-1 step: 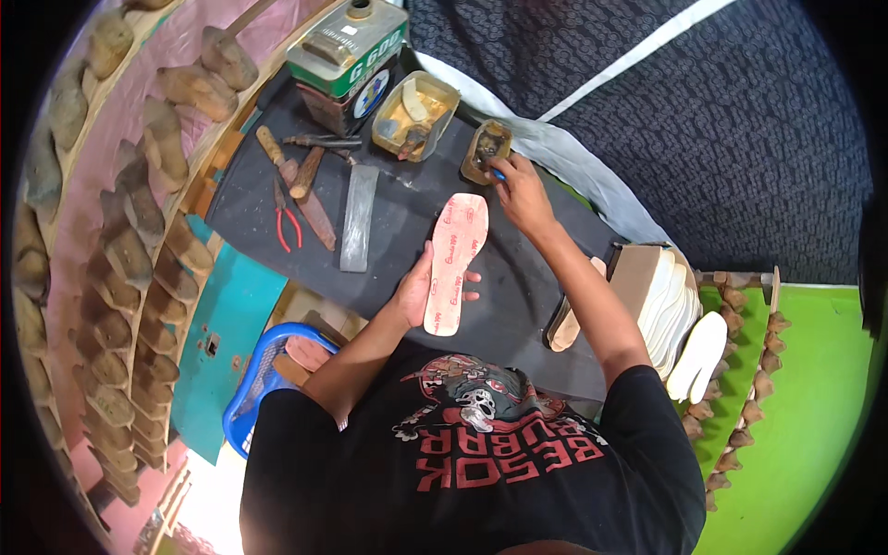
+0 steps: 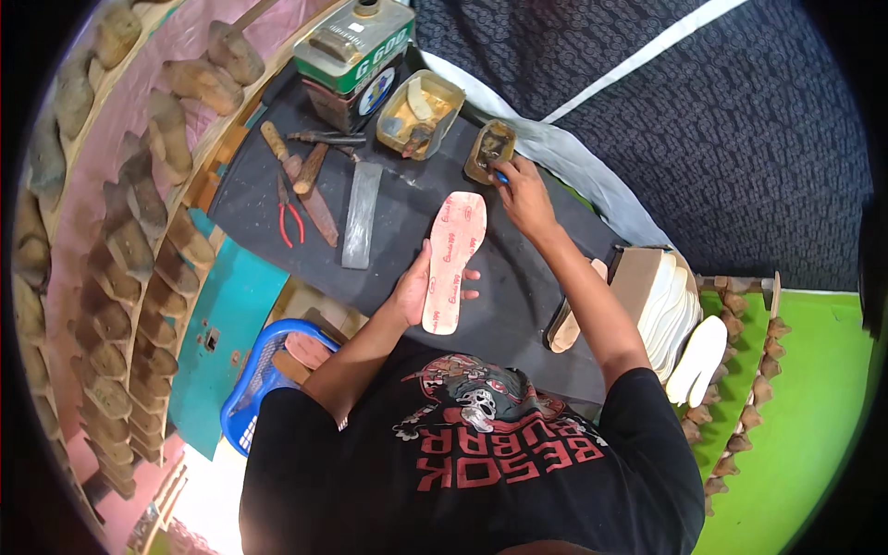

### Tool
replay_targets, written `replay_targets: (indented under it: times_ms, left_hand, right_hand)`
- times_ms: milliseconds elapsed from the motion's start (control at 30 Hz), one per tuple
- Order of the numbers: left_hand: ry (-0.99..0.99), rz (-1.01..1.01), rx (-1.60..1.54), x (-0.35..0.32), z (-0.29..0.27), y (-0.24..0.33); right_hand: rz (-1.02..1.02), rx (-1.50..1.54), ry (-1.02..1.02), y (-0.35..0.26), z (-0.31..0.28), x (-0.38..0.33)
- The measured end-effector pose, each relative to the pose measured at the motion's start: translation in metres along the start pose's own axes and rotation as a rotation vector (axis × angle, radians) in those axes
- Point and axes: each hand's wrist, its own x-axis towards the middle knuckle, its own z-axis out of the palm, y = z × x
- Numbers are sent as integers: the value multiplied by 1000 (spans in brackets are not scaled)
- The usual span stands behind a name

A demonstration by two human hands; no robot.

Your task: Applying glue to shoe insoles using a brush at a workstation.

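The insole (image 2: 452,262) looks like matt pink fibreboard, smooth and flat; the work mat (image 2: 407,222) is dull black rubber or cloth; the tin can (image 2: 356,57) is glossy painted metal; the pliers (image 2: 289,222) have shiny red plastic grips; the flat bar (image 2: 361,215) is dull grey metal; the shoe lasts (image 2: 139,199) are rough wood

The left hand (image 2: 413,289) lies partly under the pink insole (image 2: 453,261), so its palm and grip are hidden. The right hand (image 2: 520,194) covers most of a small blue-tipped tool at the little tin (image 2: 489,150); what it is cannot be told. The yellow tray's (image 2: 421,113) contents are too small to identify.
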Motion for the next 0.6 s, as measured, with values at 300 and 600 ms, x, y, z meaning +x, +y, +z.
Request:
replay_targets:
  times_ms: [300,600]
  left_hand:
    - [80,281,203,-10,47,-7]
    - [252,600,232,-4,32,-86]
  right_hand:
    - [-46,-46,14,-3,-23,-35]
    - [285,992,71,-86,6,-150]
